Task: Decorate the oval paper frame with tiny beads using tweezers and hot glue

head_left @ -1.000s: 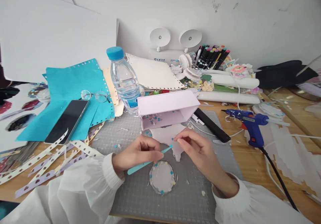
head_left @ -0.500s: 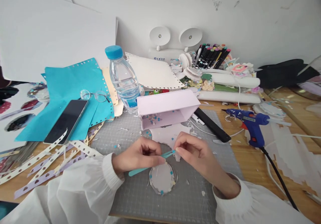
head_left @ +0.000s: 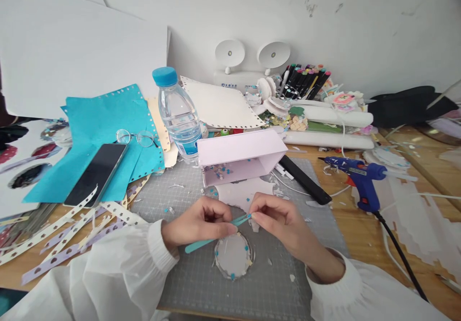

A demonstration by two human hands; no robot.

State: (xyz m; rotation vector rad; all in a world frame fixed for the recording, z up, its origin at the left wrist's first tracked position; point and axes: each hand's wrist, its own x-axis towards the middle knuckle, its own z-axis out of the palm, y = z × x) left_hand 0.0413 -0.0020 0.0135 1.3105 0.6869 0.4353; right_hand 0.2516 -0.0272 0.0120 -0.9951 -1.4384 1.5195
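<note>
Teal tweezers [head_left: 199, 246] are held between the thumb and fingers of my left hand [head_left: 201, 222], their tips pointing right. At those tips, my right hand [head_left: 277, 220] pinches a tiny blue piece [head_left: 249, 216]. Just below my hands, a round whitish disc [head_left: 234, 256] with small blue and cream pieces along its rim lies on the grey cutting mat [head_left: 201, 282]. Behind my hands is a pale scrap of paper [head_left: 234, 194], and beyond it a lilac open box [head_left: 241, 148] on its side holds small blue and pale bits.
A water bottle [head_left: 178, 114] stands behind the mat. Left are a phone [head_left: 95, 174], glasses [head_left: 135, 137], teal paper [head_left: 104, 114] and punched strips [head_left: 54, 225]. Right are a black bar-shaped object [head_left: 304, 179] and a blue glue gun [head_left: 365, 182] with its cord.
</note>
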